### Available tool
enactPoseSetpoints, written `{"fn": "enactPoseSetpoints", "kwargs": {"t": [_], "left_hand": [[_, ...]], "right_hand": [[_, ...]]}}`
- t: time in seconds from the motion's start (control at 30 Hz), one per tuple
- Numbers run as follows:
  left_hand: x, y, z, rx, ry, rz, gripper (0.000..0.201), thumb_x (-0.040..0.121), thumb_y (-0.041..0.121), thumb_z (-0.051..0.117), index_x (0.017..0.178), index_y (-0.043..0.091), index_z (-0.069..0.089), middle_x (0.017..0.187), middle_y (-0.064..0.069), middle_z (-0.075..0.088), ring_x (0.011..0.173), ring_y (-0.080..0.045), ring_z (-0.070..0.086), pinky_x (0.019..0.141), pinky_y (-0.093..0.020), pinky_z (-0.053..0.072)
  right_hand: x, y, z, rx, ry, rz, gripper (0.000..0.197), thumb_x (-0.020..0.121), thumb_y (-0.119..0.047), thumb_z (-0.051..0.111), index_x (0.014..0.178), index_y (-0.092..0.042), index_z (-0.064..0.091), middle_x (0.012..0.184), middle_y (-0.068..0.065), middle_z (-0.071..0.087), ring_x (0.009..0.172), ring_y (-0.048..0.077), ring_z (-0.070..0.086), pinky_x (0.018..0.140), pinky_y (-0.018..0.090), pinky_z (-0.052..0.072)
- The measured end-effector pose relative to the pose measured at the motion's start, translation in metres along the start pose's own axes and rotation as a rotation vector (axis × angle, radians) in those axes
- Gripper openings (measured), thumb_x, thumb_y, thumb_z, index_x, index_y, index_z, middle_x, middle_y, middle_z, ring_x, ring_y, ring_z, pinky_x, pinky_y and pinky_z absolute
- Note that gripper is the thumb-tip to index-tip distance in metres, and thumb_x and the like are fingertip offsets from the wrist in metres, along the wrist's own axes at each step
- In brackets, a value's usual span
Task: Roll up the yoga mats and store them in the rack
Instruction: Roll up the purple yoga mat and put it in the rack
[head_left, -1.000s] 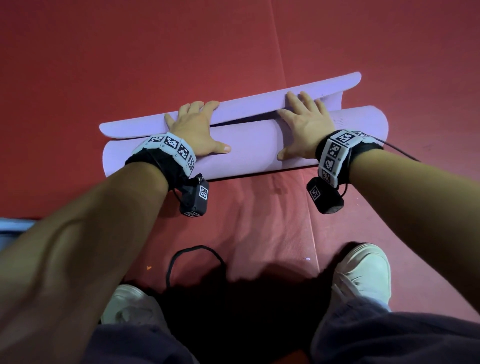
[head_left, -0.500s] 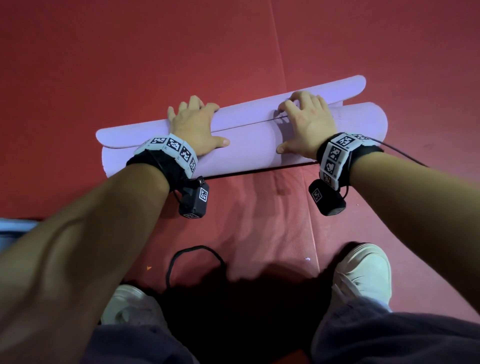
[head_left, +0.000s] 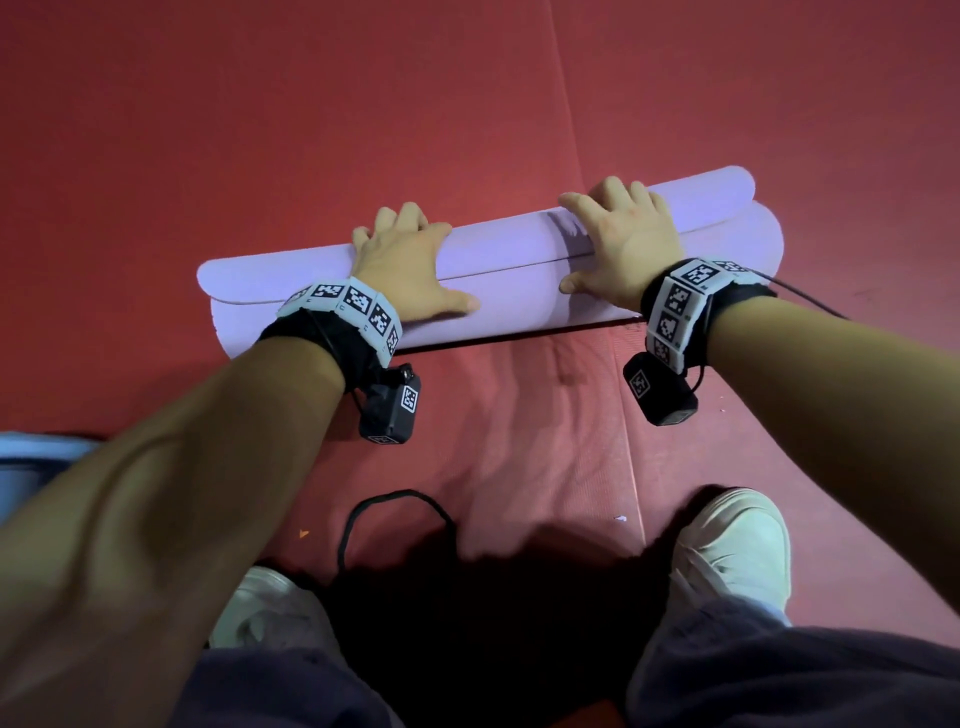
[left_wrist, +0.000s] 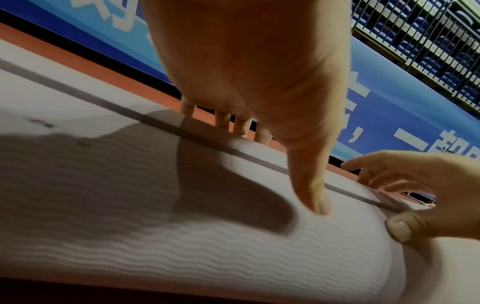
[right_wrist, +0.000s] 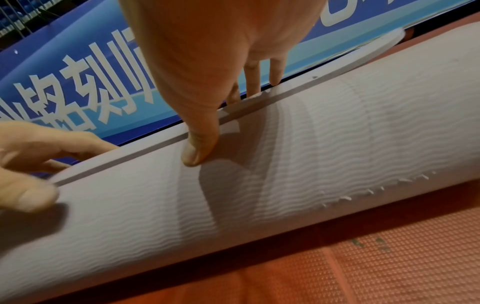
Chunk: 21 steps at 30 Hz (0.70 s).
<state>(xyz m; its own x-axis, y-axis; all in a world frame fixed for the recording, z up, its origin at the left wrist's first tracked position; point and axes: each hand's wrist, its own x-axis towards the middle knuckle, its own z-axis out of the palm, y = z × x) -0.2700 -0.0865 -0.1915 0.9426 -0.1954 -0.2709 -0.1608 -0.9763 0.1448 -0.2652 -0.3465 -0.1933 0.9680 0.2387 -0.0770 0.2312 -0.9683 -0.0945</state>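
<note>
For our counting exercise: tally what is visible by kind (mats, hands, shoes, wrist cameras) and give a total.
Lilac yoga mat: 1
Hands: 2, left hand, right hand
White shoes: 2
Wrist cameras: 2
Total: 7

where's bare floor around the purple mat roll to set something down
Beyond the purple mat roll, the red floor lies bare. Nearer, it is crowded: a black cable, two shoes, and the left hand and right hand on the roll.
</note>
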Motion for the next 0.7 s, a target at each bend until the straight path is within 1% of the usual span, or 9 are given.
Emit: {"fn": "enactPoseSetpoints", "kwargs": {"t": [0.13,0.2,0.27,0.33,0.4,0.5,0.6,0.67,0.7], "left_hand": [[-0.001,-0.003,0.006,0.044,-0.014,0.002,0.108,0.052,0.061,0.086,0.143,0.026,0.041,0.137,-0.001,0.038,0.128,-0.028,0.035,0.109,-0.051,0.028],[0.0,-0.002,0.008,0.041,-0.017,0.004,0.108,0.053,0.056,0.089,0.144,0.025,0.038,0.144,0.0,0.041,0.13,-0.029,0.04,0.111,-0.052,0.028],[0.001,-0.002,0.008,0.042,-0.006,0.012,0.107,0.055,0.055,0.089,0.144,0.023,0.039,0.143,0.001,0.048,0.127,-0.029,0.046,0.109,-0.047,0.031],[0.0,-0.002,0.008,0.044,0.01,0.02,0.106,0.055,0.056,0.089,0.144,0.023,0.041,0.141,0.001,0.052,0.125,-0.029,0.049,0.107,-0.045,0.032],[-0.001,-0.003,0.009,0.05,0.026,0.027,0.104,0.056,0.057,0.088,0.144,0.023,0.042,0.14,0.001,0.053,0.125,-0.028,0.05,0.107,-0.045,0.032],[-0.003,-0.004,0.009,0.048,0.037,0.035,0.102,0.058,0.056,0.087,0.144,0.021,0.044,0.141,0.002,0.054,0.126,-0.026,0.051,0.108,-0.046,0.03],[-0.003,-0.003,0.009,0.042,0.037,0.043,0.099,0.061,0.054,0.087,0.144,0.019,0.045,0.139,0.003,0.055,0.126,-0.024,0.051,0.11,-0.045,0.028],[-0.004,-0.002,0.008,0.049,0.038,0.046,0.098,0.063,0.054,0.086,0.143,0.018,0.045,0.14,0.001,0.055,0.127,-0.025,0.05,0.112,-0.046,0.026],[-0.005,-0.002,0.009,0.054,0.037,0.048,0.096,0.064,0.053,0.086,0.143,0.017,0.045,0.141,-0.001,0.054,0.129,-0.026,0.049,0.113,-0.046,0.025]], "right_hand": [[0.0,-0.001,0.001,0.028,0.017,0.023,0.089,0.063,-0.05,0.084,0.14,-0.025,0.046,0.122,0.013,0.047,0.11,0.035,0.044,0.089,0.044,0.035],[0.0,0.0,0.001,0.053,0.023,0.013,0.089,0.062,-0.049,0.085,0.139,-0.024,0.048,0.121,0.014,0.046,0.108,0.034,0.045,0.085,0.043,0.036],[0.001,0.0,0.0,0.057,0.031,0.002,0.09,0.062,-0.048,0.086,0.14,-0.024,0.048,0.123,0.015,0.046,0.108,0.034,0.045,0.085,0.043,0.038],[0.003,0.001,-0.003,0.032,0.02,-0.02,0.093,0.062,-0.052,0.085,0.143,-0.028,0.045,0.131,0.013,0.044,0.111,0.035,0.045,0.088,0.044,0.04],[0.006,0.002,-0.007,-0.017,-0.021,-0.063,0.1,0.061,-0.063,0.08,0.147,-0.032,0.04,0.142,0.011,0.038,0.116,0.036,0.043,0.094,0.045,0.039],[0.006,-0.001,-0.009,-0.095,-0.071,-0.094,0.117,0.049,-0.079,0.075,0.148,-0.033,0.036,0.154,0.008,0.026,0.124,0.036,0.038,0.1,0.046,0.035],[-0.001,-0.011,0.008,-0.1,-0.108,-0.081,0.123,0.046,-0.066,0.085,0.149,-0.025,0.031,0.162,0.011,0.01,0.142,0.036,0.022,0.113,0.051,0.022],[-0.002,-0.017,0.019,-0.108,-0.112,-0.07,0.127,0.047,-0.058,0.089,0.15,-0.019,0.026,0.162,0.014,0.01,0.147,0.036,0.012,0.118,0.053,0.012],[-0.002,-0.018,0.022,-0.118,-0.107,-0.068,0.128,0.047,-0.057,0.089,0.15,-0.017,0.025,0.161,0.015,0.013,0.148,0.036,0.012,0.118,0.054,0.01]]}}
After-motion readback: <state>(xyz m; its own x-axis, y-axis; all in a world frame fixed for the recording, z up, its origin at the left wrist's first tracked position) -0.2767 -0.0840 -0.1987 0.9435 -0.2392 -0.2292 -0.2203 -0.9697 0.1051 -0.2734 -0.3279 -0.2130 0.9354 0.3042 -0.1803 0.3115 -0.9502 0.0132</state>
